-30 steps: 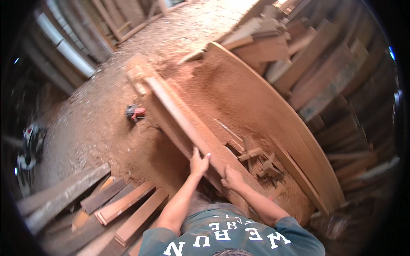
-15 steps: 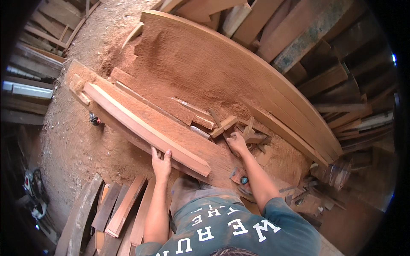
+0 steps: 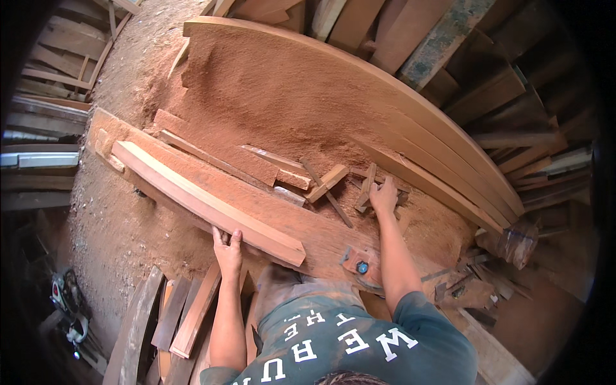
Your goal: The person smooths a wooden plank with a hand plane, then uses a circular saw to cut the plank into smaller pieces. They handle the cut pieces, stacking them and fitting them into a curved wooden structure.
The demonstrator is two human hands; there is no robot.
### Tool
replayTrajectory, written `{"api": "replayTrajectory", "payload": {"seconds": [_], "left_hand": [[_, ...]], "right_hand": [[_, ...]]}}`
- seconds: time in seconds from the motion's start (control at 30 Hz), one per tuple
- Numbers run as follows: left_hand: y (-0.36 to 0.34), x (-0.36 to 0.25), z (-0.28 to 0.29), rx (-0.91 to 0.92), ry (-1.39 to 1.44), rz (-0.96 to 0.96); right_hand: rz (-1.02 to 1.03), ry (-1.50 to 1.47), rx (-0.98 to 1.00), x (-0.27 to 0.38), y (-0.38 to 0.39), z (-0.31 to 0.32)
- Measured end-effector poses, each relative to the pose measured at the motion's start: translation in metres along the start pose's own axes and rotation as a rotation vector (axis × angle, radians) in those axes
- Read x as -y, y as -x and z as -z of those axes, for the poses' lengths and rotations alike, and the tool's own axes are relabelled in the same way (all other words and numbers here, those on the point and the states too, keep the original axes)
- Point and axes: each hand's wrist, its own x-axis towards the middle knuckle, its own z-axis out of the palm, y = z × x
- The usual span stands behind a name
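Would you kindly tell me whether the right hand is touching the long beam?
Apart. The head view shows the right hand over by the wood scraps, with part of the wide plank visible between it and the beam.

Hidden holds and cropped edges around the wooden beam (image 3: pixel 205 200)
Past the beam's right end, the right hand (image 3: pixel 385 196) hides its own fingertips among wood scraps (image 3: pixel 366 185), leaving its hold unclear. At the beam's near side, some fingertips of the left hand (image 3: pixel 228 253) are out of sight. Left of the beam, a motorbike (image 3: pixel 61 293) is lost in shadow; beyond the beam, boards (image 3: pixel 417 29) are cut by the upper edge.
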Motion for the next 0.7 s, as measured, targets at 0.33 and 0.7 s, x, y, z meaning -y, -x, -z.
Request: {"api": "replayTrajectory", "payload": {"seconds": [0.33,0.7], "left_hand": [[-0.002,-0.006,-0.001,0.008,0.021,-0.039],[-0.006,0.011,0.000,-0.018,0.024,-0.081]], "right_hand": [[-0.238,0.048,0.214,0.006,-0.071,-0.040],[0.133,-1.307,0.528,0.096,0.035,0.156]]}}
